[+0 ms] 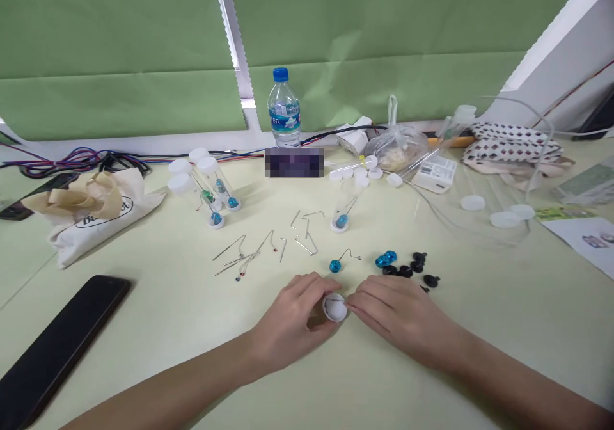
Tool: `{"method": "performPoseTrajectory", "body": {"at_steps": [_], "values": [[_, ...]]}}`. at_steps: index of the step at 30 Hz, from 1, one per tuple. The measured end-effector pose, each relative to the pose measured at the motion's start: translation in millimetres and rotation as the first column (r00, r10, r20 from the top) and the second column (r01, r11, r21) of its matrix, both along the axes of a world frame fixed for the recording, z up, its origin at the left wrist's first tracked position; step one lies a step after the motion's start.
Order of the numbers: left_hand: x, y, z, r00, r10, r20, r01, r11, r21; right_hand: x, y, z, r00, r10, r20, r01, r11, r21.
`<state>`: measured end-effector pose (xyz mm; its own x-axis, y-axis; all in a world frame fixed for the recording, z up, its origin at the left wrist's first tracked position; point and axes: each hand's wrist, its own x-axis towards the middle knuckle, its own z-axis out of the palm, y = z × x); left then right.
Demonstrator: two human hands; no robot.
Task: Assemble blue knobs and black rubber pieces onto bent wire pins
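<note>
My left hand (292, 318) curls its thumb and fingers around a small round white cap (335, 313), its hollow side facing up. At the cap's right rim, my right hand (405, 318) pinches its fingertips together; a thin dark line runs from them into the cap, too fine to identify. Just beyond the hands lies a shiny blue ball (334, 266) with a bent wire. More blue balls (385, 259) and several black knob-like pieces (418, 262) lie past my right hand. Thin metal rods (244, 260) and bent hex keys (306, 241) are scattered beyond my left hand.
Capped clear tubes (211, 187) stand at the back left, another tube (341, 215) nearer the middle. White caps (362, 174), a water bottle (284, 113) and a plastic bag (396, 142) sit behind. A phone (62, 347) and cloth pouch (103, 215) lie left.
</note>
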<state>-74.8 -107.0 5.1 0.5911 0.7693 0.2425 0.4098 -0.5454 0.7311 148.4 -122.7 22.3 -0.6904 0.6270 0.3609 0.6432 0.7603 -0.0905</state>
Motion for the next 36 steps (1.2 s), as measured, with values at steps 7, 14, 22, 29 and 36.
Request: {"method": "performPoseTrajectory", "body": {"at_steps": [7,14,22,29,36], "values": [[0,0,0.0,1.000,0.019,0.008,-0.019,1.000,0.007,-5,-2,-7.3,0.990,-0.078,-0.120,0.062,0.989,-0.133],[2,0,6.1,0.995,0.093,0.035,-0.087,0.984,-0.154,-13,4,-5.3,0.931,-0.228,-0.286,0.127,0.935,-0.331],[1,2,10.6,0.994,0.095,0.058,-0.082,0.977,-0.197,-10,5,6.0,0.860,-0.363,-0.360,0.157,0.858,-0.489],[-1,3,9.8,0.998,0.034,-0.046,-0.043,0.973,-0.226,-6,2,12.0,0.701,-0.496,-0.513,0.133,0.797,-0.589],[-5,13,11.1,0.982,0.145,0.118,-0.108,0.956,-0.274,-3,1,11.1,0.517,-0.560,-0.647,0.106,0.792,-0.601]]}}
